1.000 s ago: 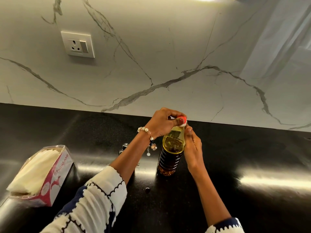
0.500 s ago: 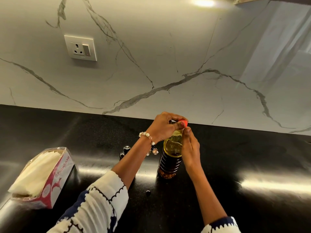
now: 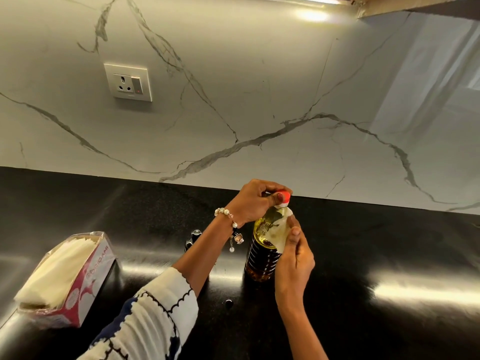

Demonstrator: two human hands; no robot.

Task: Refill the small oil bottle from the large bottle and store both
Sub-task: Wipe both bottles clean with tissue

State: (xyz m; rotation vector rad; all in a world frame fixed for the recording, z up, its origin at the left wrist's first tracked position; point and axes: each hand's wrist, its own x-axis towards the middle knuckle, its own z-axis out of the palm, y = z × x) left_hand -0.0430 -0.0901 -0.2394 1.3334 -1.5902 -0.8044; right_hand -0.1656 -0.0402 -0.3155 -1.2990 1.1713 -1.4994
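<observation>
Bottle (image 3: pixel 265 245) stands upright, red cap (image 3: pixel 283 197) topmost, gripped by both hands.

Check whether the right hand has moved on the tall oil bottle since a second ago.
Yes. The right hand slid down the tall clear plastic oil bottle, away from its red cap.
</observation>
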